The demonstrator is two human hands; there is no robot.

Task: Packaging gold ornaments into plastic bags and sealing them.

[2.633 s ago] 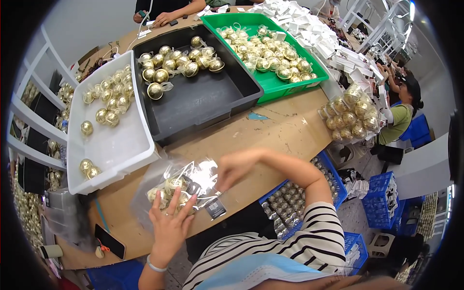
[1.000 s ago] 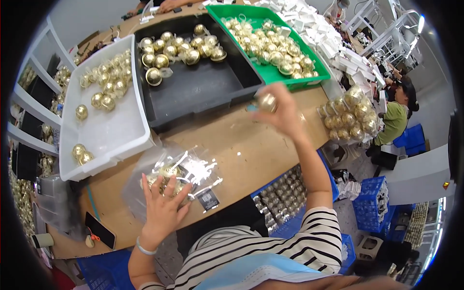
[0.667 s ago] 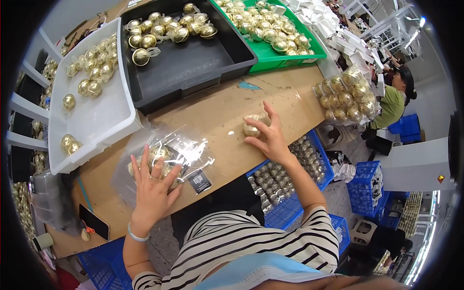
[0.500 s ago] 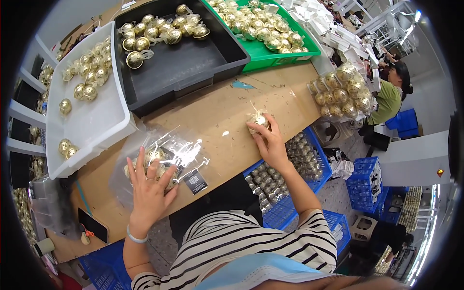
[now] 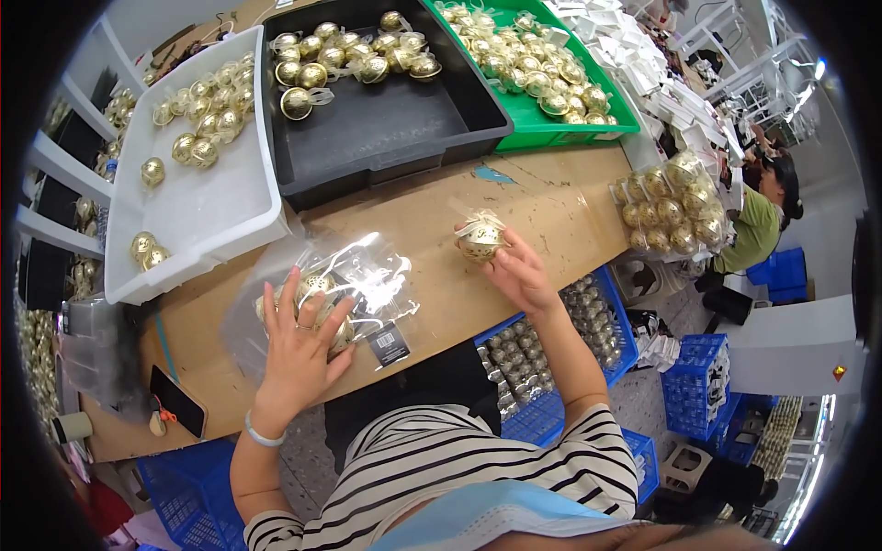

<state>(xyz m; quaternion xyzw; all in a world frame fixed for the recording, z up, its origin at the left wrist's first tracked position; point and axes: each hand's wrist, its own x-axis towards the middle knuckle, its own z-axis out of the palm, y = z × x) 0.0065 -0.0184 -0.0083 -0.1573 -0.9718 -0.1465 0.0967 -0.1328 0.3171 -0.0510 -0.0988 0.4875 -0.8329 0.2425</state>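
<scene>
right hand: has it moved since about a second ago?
Yes. The right hand, shut on a gold ball, was up by the green tray then; it has come back toward the person, over the bare wooden table.

A brown bench (image 5: 441,230) carries a clear plastic bag (image 5: 340,285) of gold balls under the left grip (image 5: 299,349). Beyond that grip sit a white tray (image 5: 211,202), a black tray (image 5: 395,119) and a green tray (image 5: 551,133). Near the bench's left end, beside that grip, lies a dark phone (image 5: 179,401).
</scene>
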